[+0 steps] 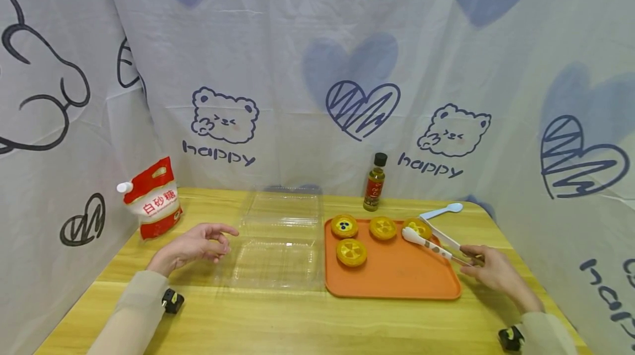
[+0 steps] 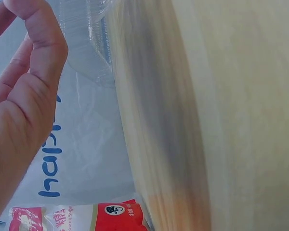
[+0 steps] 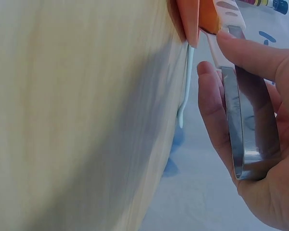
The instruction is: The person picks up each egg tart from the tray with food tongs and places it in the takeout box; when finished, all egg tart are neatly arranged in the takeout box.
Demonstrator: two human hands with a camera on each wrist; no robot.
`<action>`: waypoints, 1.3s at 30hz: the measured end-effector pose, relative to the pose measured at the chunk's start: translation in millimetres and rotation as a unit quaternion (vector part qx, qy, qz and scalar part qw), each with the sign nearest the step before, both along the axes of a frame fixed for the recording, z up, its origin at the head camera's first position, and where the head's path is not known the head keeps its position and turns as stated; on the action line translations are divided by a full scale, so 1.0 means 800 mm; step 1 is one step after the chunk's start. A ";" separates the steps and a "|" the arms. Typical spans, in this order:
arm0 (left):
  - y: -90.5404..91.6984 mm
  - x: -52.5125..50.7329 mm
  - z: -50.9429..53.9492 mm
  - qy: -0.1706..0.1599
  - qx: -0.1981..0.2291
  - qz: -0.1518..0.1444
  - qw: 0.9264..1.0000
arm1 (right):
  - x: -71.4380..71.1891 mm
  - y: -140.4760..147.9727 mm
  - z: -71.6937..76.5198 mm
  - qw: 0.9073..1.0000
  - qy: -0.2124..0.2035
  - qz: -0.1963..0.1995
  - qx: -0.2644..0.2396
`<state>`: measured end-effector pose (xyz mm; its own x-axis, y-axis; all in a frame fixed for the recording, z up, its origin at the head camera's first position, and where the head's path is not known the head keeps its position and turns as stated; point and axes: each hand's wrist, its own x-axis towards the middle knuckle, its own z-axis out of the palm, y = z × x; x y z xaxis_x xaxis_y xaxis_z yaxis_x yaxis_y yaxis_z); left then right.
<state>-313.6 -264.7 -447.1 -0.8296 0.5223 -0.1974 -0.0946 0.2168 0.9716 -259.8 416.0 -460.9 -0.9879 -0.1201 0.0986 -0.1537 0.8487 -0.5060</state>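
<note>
My right hand (image 1: 496, 273) grips a pair of tongs (image 1: 429, 243) with metal handles and white spotted arms. Its tips are spread at the far-right egg tart (image 1: 415, 225) on the orange tray (image 1: 397, 283); whether both touch it, I cannot tell. The right wrist view shows the bent metal end of the tongs (image 3: 255, 168) against the palm. Also on the tray are a tart with dark dots (image 1: 344, 226) and two plainer tarts (image 1: 382, 228). My left hand (image 1: 200, 242), loosely bent and holding nothing, hovers beside a clear plastic clamshell box (image 1: 278, 283) lying opened flat.
A red and white sugar bag (image 1: 157, 200) stands at the back left. Behind the tray are a dark-capped bottle (image 1: 374, 187) and a pale blue spoon (image 1: 451, 208). Printed cloth (image 1: 288, 68) hangs around the back and sides of the wooden table (image 1: 278, 322).
</note>
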 end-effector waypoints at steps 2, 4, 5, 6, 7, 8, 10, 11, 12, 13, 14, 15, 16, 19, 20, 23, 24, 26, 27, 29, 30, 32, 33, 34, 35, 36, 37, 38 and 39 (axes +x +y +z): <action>0.000 0.000 0.000 -0.001 0.002 0.000 1.000 | 0.000 0.000 -0.001 1.000 0.007 0.001 0.006; 0.000 -0.001 -0.001 -0.003 0.003 0.000 1.000 | -0.001 -0.001 -0.002 1.000 0.014 0.000 0.009; 0.001 -0.001 -0.001 -0.003 0.003 0.000 1.000 | -0.001 -0.002 -0.003 1.000 0.016 -0.001 0.008; 0.001 -0.001 -0.001 -0.003 0.003 -0.001 1.000 | -0.001 -0.002 -0.004 1.000 0.019 -0.002 0.007; 0.001 -0.001 -0.001 -0.002 0.002 -0.001 1.000 | -0.001 -0.003 -0.005 1.000 0.021 -0.004 0.007; 0.001 0.000 -0.001 -0.002 0.001 -0.001 1.000 | -0.001 -0.004 -0.005 1.000 0.021 -0.007 0.005; 0.001 0.000 -0.001 0.000 -0.001 -0.002 1.000 | 0.001 -0.006 -0.004 1.000 0.011 -0.013 -0.006; 0.001 0.000 -0.001 0.001 -0.002 -0.003 1.000 | 0.002 -0.007 -0.003 1.000 0.007 -0.016 -0.011; 0.001 -0.001 -0.001 0.001 -0.003 -0.002 1.000 | 0.002 -0.007 -0.002 1.000 0.003 -0.018 -0.018; 0.001 -0.001 -0.002 0.001 -0.003 -0.002 1.000 | 0.003 -0.008 0.001 1.000 -0.003 -0.018 -0.025; 0.002 -0.001 -0.002 0.001 -0.003 -0.002 1.000 | 0.004 -0.010 0.003 0.999 -0.011 -0.021 -0.035; 0.002 -0.002 -0.002 0.001 -0.002 -0.002 1.000 | 0.004 -0.011 0.005 0.999 -0.015 -0.022 -0.044; 0.002 -0.003 -0.002 0.001 -0.002 -0.002 1.000 | 0.005 -0.013 0.008 0.998 -0.015 -0.025 -0.048; 0.003 -0.004 -0.003 0.001 0.001 -0.001 1.000 | 0.005 -0.019 0.014 0.998 -0.008 -0.026 -0.048; 0.003 -0.005 -0.003 0.001 0.002 -0.002 1.000 | 0.005 -0.021 0.015 0.998 -0.002 -0.030 -0.046; 0.003 -0.005 -0.002 0.000 0.006 -0.002 1.000 | 0.005 -0.030 0.019 0.998 0.010 -0.034 -0.042; 0.003 -0.005 -0.002 -0.001 0.007 -0.003 1.000 | 0.005 -0.033 0.020 0.998 0.012 -0.035 -0.042; 0.002 -0.004 -0.001 -0.002 0.008 -0.003 1.000 | 0.005 -0.041 0.022 0.998 0.013 -0.033 -0.043; 0.001 -0.004 -0.001 -0.003 0.008 -0.002 1.000 | 0.004 -0.045 0.023 0.998 0.012 -0.031 -0.044; 0.000 -0.004 -0.002 -0.003 0.009 -0.003 1.000 | 0.004 -0.054 0.025 0.999 0.014 -0.028 -0.043; -0.001 -0.004 -0.002 -0.004 0.010 -0.004 1.000 | 0.004 -0.058 0.026 0.999 0.014 -0.026 -0.044; -0.002 -0.005 -0.003 -0.004 0.013 -0.004 1.000 | 0.004 -0.068 0.029 0.998 0.016 -0.023 -0.050; -0.002 -0.005 -0.003 -0.005 0.015 -0.004 1.000 | 0.003 -0.073 0.030 0.998 0.019 -0.023 -0.052; -0.003 -0.005 -0.004 -0.006 0.016 -0.005 1.000 | 0.002 -0.077 0.032 0.998 0.022 -0.022 -0.054; -0.003 -0.005 -0.004 -0.006 0.018 -0.005 1.000 | 0.001 -0.082 0.033 0.998 0.023 -0.020 -0.057; -0.004 -0.005 -0.004 -0.007 0.018 -0.004 1.000 | 0.000 -0.087 0.034 0.998 0.024 -0.018 -0.060; -0.004 -0.004 -0.005 -0.007 0.019 -0.004 1.000 | -0.001 -0.092 0.035 0.998 0.025 -0.016 -0.062; -0.004 -0.004 -0.005 -0.006 0.019 -0.004 1.000 | -0.003 -0.096 0.035 0.998 0.025 -0.015 -0.063; -0.005 -0.004 -0.006 -0.006 0.018 -0.004 1.000 | -0.004 -0.101 0.035 0.998 0.026 -0.013 -0.064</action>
